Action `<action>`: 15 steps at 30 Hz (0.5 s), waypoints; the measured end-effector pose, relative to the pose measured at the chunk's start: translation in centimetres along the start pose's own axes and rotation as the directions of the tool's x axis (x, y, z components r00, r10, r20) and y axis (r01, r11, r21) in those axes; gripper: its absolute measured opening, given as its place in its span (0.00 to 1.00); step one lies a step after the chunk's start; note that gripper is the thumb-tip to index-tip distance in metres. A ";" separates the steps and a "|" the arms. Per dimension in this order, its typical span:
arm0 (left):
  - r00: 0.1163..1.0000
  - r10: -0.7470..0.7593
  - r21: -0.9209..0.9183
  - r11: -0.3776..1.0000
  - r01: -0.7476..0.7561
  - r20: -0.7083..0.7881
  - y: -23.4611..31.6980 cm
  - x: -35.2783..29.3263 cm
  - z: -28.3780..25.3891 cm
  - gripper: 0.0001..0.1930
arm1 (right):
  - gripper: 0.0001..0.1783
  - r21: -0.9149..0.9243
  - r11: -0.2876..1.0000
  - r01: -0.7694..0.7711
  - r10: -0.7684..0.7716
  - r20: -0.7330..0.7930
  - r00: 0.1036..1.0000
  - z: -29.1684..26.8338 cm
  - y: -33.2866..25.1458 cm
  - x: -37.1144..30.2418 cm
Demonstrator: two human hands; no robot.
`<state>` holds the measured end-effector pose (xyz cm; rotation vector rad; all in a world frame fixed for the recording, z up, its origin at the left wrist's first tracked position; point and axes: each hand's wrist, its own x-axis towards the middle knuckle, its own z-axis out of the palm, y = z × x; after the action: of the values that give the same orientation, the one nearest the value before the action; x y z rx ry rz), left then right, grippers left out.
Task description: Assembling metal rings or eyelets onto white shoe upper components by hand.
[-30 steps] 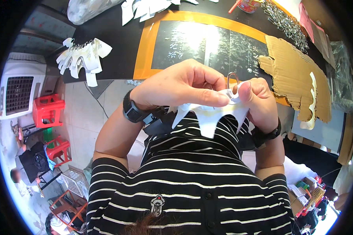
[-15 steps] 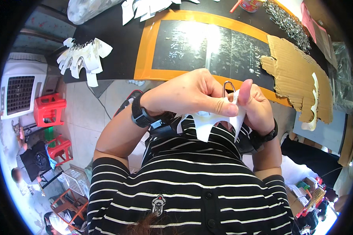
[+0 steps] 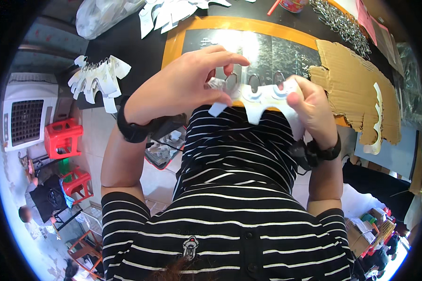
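One strip [image 3: 255, 107], white with a scalloped lower edge, is positioned in front of the torso. Three metal rings [image 3: 254, 84] stand along its upper edge.

Right hand [image 3: 314, 100]: grasping the strip's right end, thumb on the near face. Left hand [image 3: 183, 80]: at the strip's left end, index finger extended, thumb overlapping the strip; whether it grips cannot be determined, as this end is blurred. Each wrist carries one black band [image 3: 132, 131].

The table [image 3: 145, 51] bears one bundle [image 3: 101, 78] of white pieces at left, one bag [image 3: 103, 18] beyond it, one cardboard sheet [image 3: 354, 86] at right and one heap of metal parts [image 3: 344, 30], too dense to count. One white cutout [image 3: 378, 117] overlaps the cardboard. Two red stools [image 3: 63, 139] and one cooler [image 3: 30, 114] stand at left.
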<state>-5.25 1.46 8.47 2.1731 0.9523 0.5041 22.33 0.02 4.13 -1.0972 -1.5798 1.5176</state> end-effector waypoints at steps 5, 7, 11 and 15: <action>0.944 0.214 0.545 0.837 -0.046 -0.249 -2.8 -0.6 2.0 0.30 | 0.35 -0.680 0.733 -0.013 -0.161 -0.193 0.968 1.4 -0.3 -0.3; 0.933 0.211 0.612 0.791 0.013 -0.292 -1.6 -2.0 2.7 0.27 | 0.34 -0.922 0.311 0.230 -0.555 0.020 0.832 0.8 -0.1 -0.9; 0.957 0.196 0.447 0.891 -0.083 -0.212 -0.2 -3.9 6.8 0.28 | 0.34 -0.721 0.478 0.501 -0.417 0.315 0.852 1.0 0.7 -2.4; 0.970 0.180 0.449 0.889 -0.091 -0.161 0.1 -3.5 9.1 0.29 | 0.32 -0.724 0.395 0.566 -0.320 0.468 0.823 1.2 1.1 -1.3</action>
<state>-2.20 -5.27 2.15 2.6502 1.1095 0.6311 21.93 -1.69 3.05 -0.7821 -2.6817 0.4372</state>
